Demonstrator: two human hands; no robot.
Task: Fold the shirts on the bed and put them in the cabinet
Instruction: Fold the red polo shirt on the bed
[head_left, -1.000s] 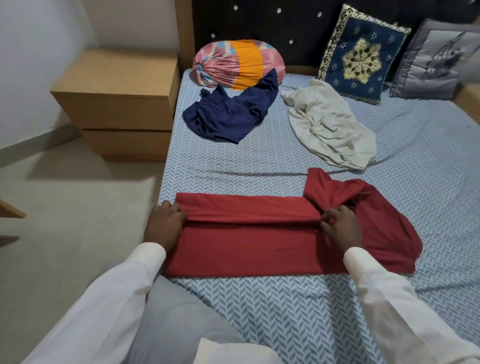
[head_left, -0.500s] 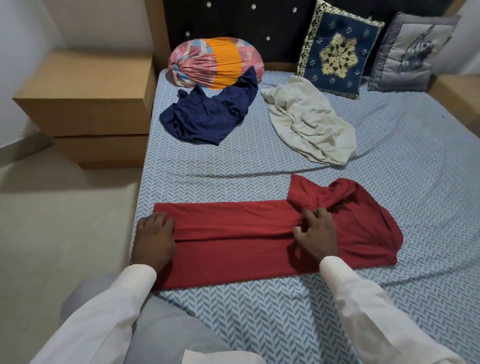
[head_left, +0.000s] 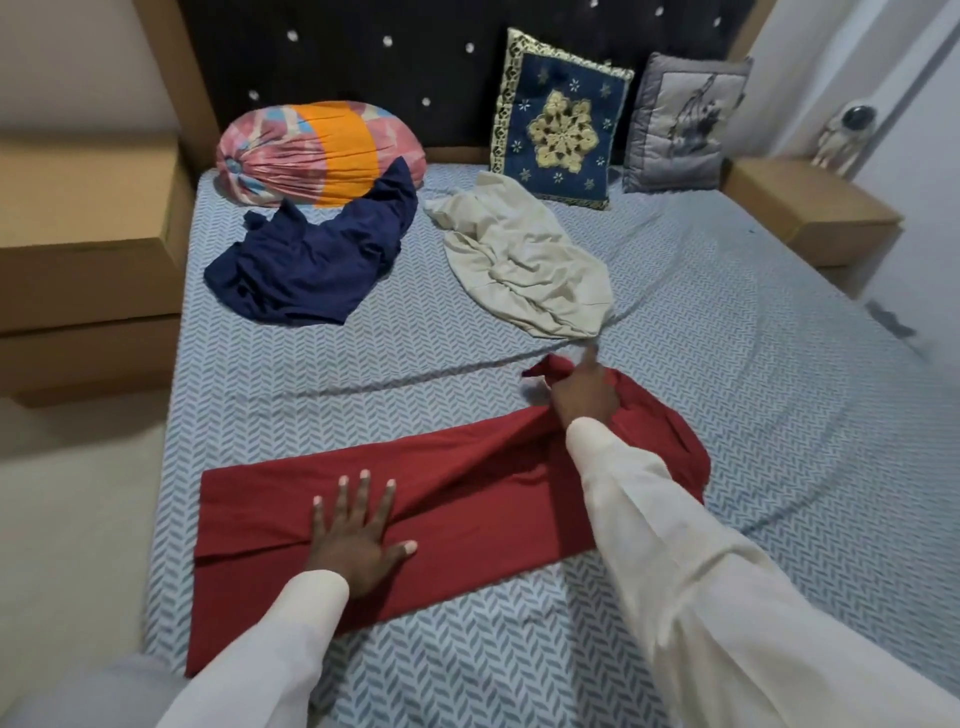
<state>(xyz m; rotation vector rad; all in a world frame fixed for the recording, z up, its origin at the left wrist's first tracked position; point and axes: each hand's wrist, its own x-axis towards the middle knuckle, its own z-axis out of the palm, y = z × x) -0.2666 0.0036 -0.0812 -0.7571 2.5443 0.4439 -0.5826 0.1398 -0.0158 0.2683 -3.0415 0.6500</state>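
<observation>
While the red shirt (head_left: 467, 499) lay as a long folded band across the near part of the bed (head_left: 753, 374), it was pressed down by the left hand (head_left: 358, 540). That hand's fingers were held straight and spread wide, with the palm flat on the cloth toward the band's left end. At the far right end, where the fabric was still bunched and unfolded, the right hand (head_left: 584, 392) was seen from the back. Its fingers were curled into a gathered lump of red cloth, and one finger was blurred, so its pose could not be told. Both arms were covered by pale long sleeves.

Farther up the bed, a navy shirt (head_left: 311, 265) and a cream shirt (head_left: 519, 260) were left crumpled and well apart from the red one. The navy one was touching a pink and orange bolster (head_left: 317, 150). A blue embroidered cushion (head_left: 561, 119) and a grey cushion (head_left: 680, 124) were propped against the dark headboard (head_left: 363, 57). Wooden bedside units were seen at the left (head_left: 88, 239) and right (head_left: 810, 208).
</observation>
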